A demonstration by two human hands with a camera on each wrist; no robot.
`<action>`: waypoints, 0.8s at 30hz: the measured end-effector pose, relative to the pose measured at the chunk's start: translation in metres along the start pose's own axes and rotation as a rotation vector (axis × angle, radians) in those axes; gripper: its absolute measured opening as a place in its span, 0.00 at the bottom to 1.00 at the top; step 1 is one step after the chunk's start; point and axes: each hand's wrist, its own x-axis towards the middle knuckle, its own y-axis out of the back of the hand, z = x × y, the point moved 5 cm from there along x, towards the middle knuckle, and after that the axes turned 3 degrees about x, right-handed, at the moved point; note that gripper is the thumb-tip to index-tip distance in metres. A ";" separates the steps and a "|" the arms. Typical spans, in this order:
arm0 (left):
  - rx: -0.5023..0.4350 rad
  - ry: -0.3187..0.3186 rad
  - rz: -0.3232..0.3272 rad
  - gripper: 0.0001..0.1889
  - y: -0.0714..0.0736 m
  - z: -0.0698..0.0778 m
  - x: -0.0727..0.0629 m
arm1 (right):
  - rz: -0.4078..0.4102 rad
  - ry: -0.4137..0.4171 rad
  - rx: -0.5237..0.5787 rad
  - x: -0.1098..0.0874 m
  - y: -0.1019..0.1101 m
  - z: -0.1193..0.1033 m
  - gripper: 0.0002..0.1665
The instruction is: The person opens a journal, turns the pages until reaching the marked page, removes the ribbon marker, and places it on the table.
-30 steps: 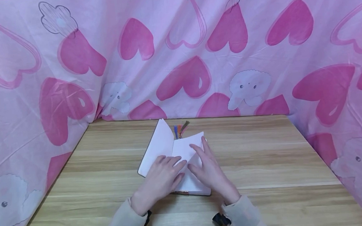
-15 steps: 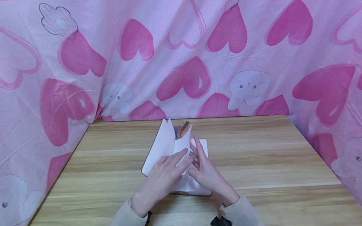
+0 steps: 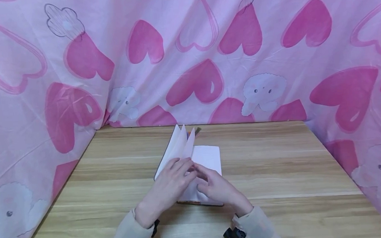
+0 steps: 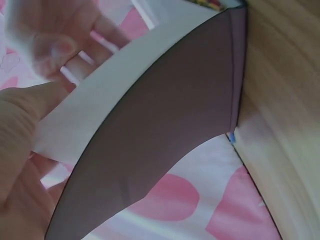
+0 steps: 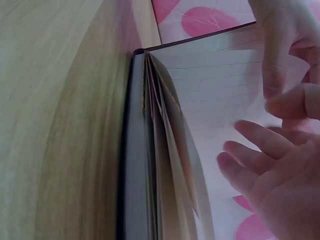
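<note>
A notebook [image 3: 207, 158] with a dark cover lies open on the wooden table, its right block of white pages flat. Its left cover stands raised with several leaves [image 3: 189, 148] fanned upright. My left hand [image 3: 172, 178] pinches leaves near their outer edge, the thumb [image 4: 47, 100] on one face and the fingers behind. The brown cover [image 4: 150, 100] stands beside them in the left wrist view. My right hand [image 3: 219, 184] hovers over the right pages, fingers relaxed and slightly bent. Its fingertips [image 5: 232, 162] come close to the left hand's. Faint ruled lines show on a leaf [image 5: 215, 90].
Coloured bookmark strands [image 3: 197, 131] stick out past the notebook's far edge. Wooden tabletop [image 3: 279, 172] surrounds the notebook. A pink heart-patterned cloth [image 3: 189, 42] hangs along the back and both sides. A black wrist device [image 3: 234, 235] sits by the right sleeve.
Leaves have swung from the right side up and leftward into a fan, baring the right pages. My right hand has moved left toward the left hand, and the left cover stands steeper.
</note>
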 end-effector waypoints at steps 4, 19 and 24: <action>0.056 0.033 -0.070 0.10 0.000 -0.003 -0.001 | -0.064 0.020 -0.134 -0.001 -0.004 0.000 0.37; 0.148 0.154 -0.185 0.09 -0.009 -0.010 -0.013 | -0.252 -0.093 -0.338 -0.006 -0.003 0.009 0.35; 0.180 0.243 -0.305 0.16 -0.010 -0.010 -0.018 | -0.306 -0.106 -0.421 -0.008 -0.006 0.013 0.35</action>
